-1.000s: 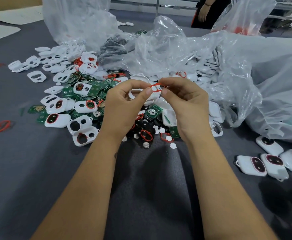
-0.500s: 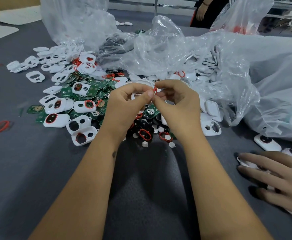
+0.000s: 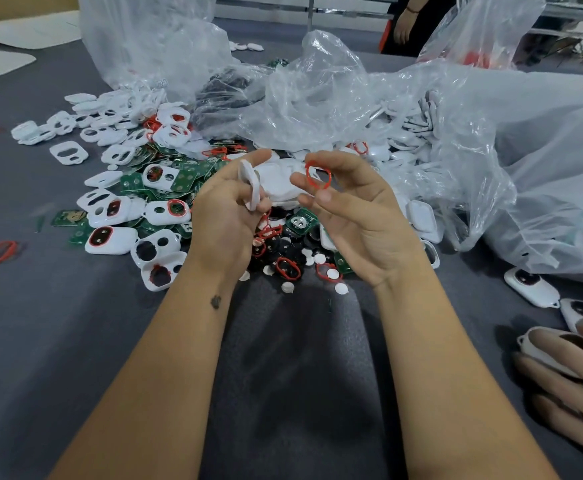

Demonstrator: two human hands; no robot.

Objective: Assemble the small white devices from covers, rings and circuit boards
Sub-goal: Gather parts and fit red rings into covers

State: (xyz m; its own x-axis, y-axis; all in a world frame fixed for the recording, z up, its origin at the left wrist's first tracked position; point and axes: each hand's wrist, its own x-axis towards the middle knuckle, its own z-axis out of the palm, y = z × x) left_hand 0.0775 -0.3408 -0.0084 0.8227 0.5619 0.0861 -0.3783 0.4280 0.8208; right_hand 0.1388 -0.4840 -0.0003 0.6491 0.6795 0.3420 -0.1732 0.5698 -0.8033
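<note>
Presently, right hand fingers pinch a thin, floppy red ring by its rim; left hand grips a rigid white cover edgewise.

No readable text; circuit boards' markings perhaps too blurred.

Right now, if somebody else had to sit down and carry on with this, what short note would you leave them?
Left hand: grips a white cover edge-on.
Right hand: pinches a red ring at the fingertips, apart from the cover.
Parts pile of covers, rings and green boards lies just beyond the hands on the grey table.
Done: finished devices lie at far right, where another person's hand rests.
Left: seat the ring in the cover, add a board, close; then repeat through the pile.
</note>
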